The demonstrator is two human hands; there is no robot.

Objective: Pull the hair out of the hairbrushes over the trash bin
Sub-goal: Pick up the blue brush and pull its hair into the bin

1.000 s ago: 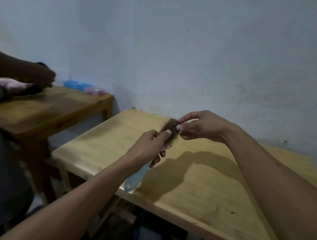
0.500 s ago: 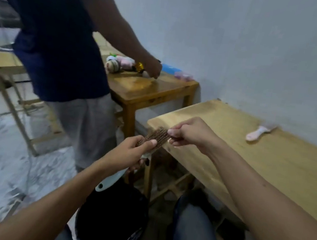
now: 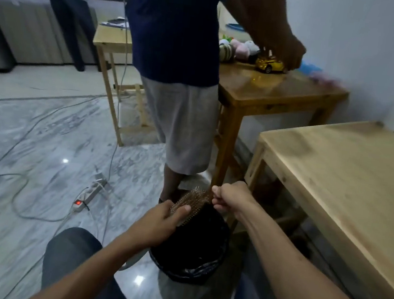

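Hairbrush point(image 3: 193, 202) held over trash bin point(image 3: 188, 270), gripped at its near end by left hand point(image 3: 162, 217). Right hand point(image 3: 231, 197) at brush's 2 o'clock, fingers point(image 3: 216, 202) pinched narrow on hair. Bristles look matted: pulling barely begun. No other brushes in view.

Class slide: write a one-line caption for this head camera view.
Left hand grips a hairbrush over a black-lined trash bin while right hand pinches hair at its tip.
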